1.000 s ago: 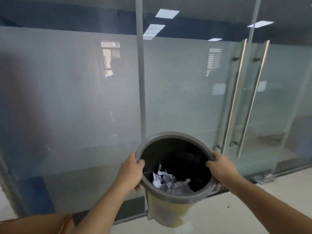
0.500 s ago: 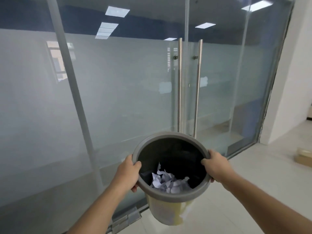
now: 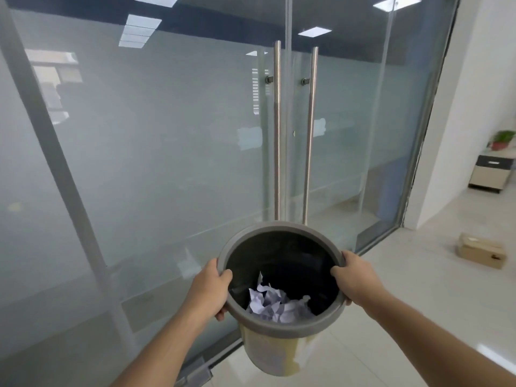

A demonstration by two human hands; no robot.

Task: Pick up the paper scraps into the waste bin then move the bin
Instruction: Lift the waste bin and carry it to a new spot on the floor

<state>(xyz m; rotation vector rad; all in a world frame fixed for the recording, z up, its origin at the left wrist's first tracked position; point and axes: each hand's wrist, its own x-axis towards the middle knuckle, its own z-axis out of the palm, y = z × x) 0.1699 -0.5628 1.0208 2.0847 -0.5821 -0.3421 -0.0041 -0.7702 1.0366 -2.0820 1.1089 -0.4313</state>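
i reckon the waste bin [image 3: 282,325] could tip and spill its paper scraps [image 3: 275,303] if one grip slips, or knock the glass door [image 3: 195,152] close ahead. it hangs off the floor between my hands: left hand [image 3: 208,289] and right hand [image 3: 354,280] both curled tight over opposite rim edges, thumbs inside.

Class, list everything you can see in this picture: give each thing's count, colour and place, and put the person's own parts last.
waste bin: one, grey rim, pale yellowish body, held up at bottom centre
paper scraps: several, white, crumpled inside the bin
door handles: two, silver, upright on the glass doors
cardboard box: one, brown, on the floor at right
cabinet: one, beige and black, far right
potted plant: one, green, on the cabinet
left hand: gripping the bin's left rim
right hand: gripping the right rim
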